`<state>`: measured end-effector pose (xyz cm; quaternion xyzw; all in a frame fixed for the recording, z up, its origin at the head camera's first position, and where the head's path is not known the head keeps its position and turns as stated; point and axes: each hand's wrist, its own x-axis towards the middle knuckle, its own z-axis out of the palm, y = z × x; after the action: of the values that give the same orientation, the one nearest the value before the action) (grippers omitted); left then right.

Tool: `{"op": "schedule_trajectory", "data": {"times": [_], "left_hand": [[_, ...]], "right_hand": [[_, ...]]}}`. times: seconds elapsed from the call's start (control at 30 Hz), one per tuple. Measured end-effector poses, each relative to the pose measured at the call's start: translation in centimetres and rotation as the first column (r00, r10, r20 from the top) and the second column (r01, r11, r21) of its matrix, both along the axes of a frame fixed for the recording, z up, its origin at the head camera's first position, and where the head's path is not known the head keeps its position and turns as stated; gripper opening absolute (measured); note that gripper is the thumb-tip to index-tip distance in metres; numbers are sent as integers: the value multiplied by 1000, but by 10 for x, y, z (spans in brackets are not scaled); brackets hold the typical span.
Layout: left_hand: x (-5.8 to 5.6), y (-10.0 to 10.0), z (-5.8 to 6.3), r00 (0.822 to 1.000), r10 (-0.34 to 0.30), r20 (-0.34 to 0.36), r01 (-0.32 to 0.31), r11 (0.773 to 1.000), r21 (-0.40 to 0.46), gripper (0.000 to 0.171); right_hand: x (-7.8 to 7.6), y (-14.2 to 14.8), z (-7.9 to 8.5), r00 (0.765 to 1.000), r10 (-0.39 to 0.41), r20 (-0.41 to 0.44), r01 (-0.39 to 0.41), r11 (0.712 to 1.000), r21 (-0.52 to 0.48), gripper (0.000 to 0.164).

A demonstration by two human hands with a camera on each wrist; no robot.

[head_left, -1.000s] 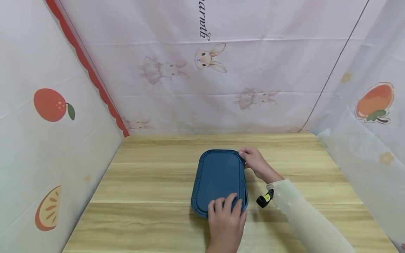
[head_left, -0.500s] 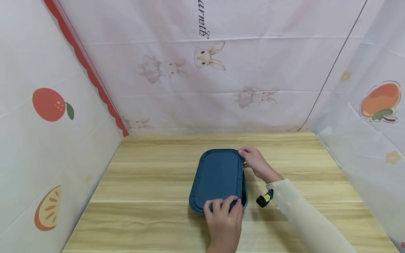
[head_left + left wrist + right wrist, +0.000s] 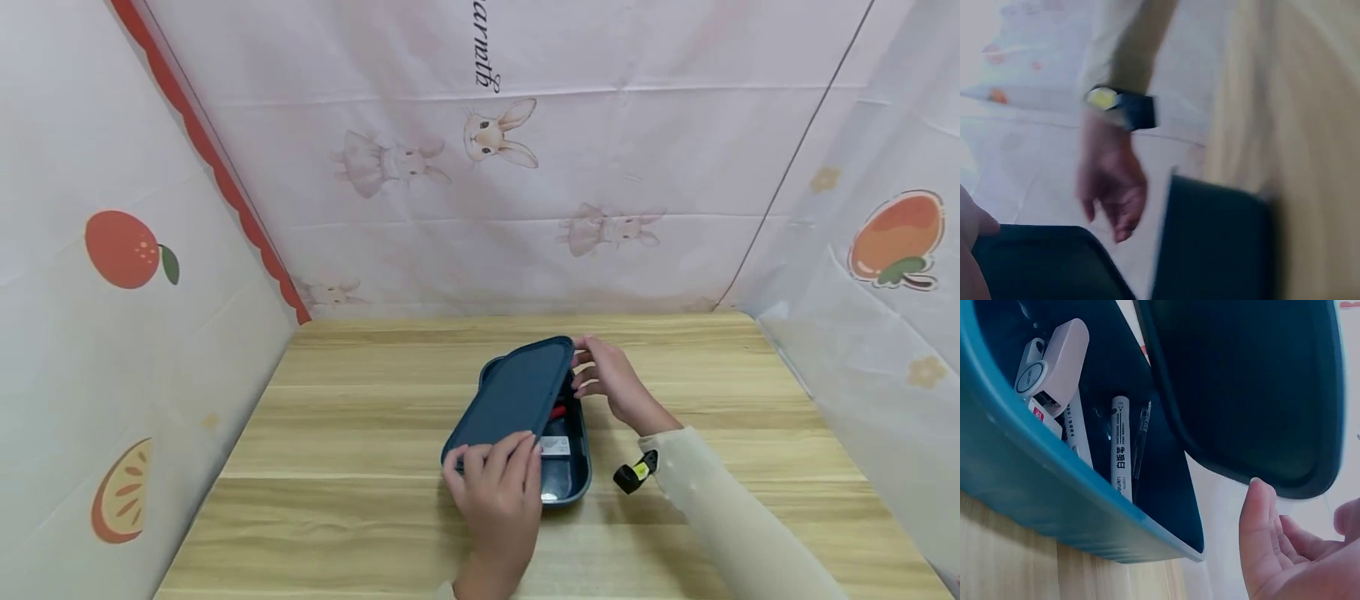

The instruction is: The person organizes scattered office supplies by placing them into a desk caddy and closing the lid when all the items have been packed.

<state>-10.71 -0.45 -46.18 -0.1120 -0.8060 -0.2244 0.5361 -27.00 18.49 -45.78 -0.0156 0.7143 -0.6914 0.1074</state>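
Note:
A dark blue lid (image 3: 513, 396) is tilted up and turned askew over a matching rectangular box (image 3: 577, 492). My left hand (image 3: 498, 500) grips the lid's near edge. My right hand (image 3: 621, 385) is at the lid's far right corner, fingers loosely extended; in the right wrist view a fingertip meets or almost meets the lid's rim. Inside the box lie a whiteboard marker (image 3: 1120, 447), a slim clear pen (image 3: 1141, 440), a pale pink stapler-like object (image 3: 1066, 359) and a small white box (image 3: 1045, 419). Something red (image 3: 557, 412) shows under the lid.
The box stands on a wood-grain table (image 3: 360, 467). Printed cloth walls with rabbits and fruit enclose the back (image 3: 420, 267) and both sides. A black device with a yellow label (image 3: 636, 472) is strapped to the right wrist.
The left hand has lifted the lid and swung it leftward off the box, exposing the contents. The right hand's fingers have loosened from the lid's corner.

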Motion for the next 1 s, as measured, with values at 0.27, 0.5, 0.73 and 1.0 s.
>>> {"op": "schedule_trajectory", "data": {"times": [0.27, 0.5, 0.73, 1.0], "left_hand": [[-9, -22, 29, 985, -168, 26, 140, 890, 434, 17], [-1, -40, 54, 932, -349, 98, 137, 588, 797, 14], [8, -45, 69, 894, -449, 16, 144, 320, 936, 17], [6, -52, 67, 885, -464, -31, 29, -11, 1000, 19]], "right_hand": [[-2, 12, -12, 999, -14, 34, 15, 1000, -20, 67], [0, 7, -21, 997, 63, 47, -55, 986, -156, 61], [8, -8, -14, 986, 128, 104, -71, 899, -433, 68], [19, -14, -6, 991, 87, 101, -13, 819, -573, 37]]}}
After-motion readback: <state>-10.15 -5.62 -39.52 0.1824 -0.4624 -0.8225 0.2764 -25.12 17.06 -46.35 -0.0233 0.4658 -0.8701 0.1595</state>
